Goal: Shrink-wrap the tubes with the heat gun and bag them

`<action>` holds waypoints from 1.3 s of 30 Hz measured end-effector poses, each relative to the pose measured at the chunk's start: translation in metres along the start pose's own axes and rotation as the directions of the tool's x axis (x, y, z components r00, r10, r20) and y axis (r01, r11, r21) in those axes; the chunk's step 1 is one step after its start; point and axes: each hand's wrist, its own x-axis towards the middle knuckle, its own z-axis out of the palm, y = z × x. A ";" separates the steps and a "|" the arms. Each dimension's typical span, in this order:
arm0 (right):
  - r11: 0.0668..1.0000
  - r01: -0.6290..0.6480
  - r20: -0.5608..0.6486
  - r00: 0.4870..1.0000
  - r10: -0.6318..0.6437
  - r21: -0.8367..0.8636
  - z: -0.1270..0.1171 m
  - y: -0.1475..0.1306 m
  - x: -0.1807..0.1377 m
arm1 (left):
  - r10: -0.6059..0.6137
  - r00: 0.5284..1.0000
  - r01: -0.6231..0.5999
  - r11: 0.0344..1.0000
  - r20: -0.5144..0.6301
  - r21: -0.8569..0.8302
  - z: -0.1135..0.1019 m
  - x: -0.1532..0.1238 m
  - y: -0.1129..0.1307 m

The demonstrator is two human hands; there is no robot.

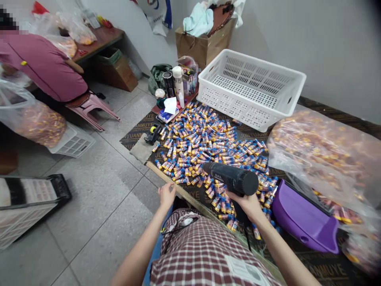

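My right hand (248, 204) grips the handle of a black heat gun (233, 178), its barrel pointing left over a spread of several small blue, orange and yellow wrapped tubes (202, 143) lying on a dark patterned mat (137, 129). My left hand (166, 194) rests on the near wooden edge (181, 192) of the board under the mat, fingers loosely curled, holding nothing. The heat gun's cord runs down across my checked shirt.
A white slotted basket (293, 85) stands behind the tubes. A purple scoop (300, 220) and a clear bag of tubes (321, 155) lie right. Bottles (177, 81) and a tape dispenser (153, 133) sit at the mat's far left. A person in a maroon shirt (41, 65) sits on a pink stool (92, 107).
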 end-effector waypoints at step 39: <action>0.979 0.064 -0.152 0.984 -0.094 -0.193 0.099 -0.069 0.116 | 0.140 0.988 -0.131 0.983 0.063 -0.131 -0.051 0.162 -0.022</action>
